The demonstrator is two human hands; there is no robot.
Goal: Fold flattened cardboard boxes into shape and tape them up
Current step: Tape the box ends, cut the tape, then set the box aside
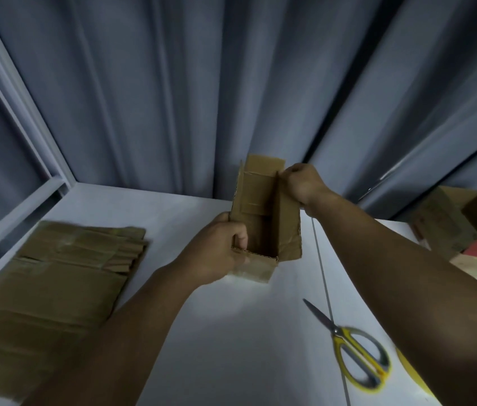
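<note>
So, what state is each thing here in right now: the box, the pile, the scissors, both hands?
small brown cardboard box: opened into shape, top flaps standing open.
left hand: grips the box's near left wall, thumb inside.
right hand: pinches the box's far right edge.
stack of flattened brown cardboard boxes: lying flat, not folded up.
yellow-handled scissors: blades shut, lying on the white table.

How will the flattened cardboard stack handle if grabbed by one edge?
Probably light: the flattened cardboard stack is made of wide, thin sheets. Its layers lie fanned at the far edge, so they would likely slide apart rather than lift together. Pushed on the smooth table, the upper sheets may shift first.
</note>
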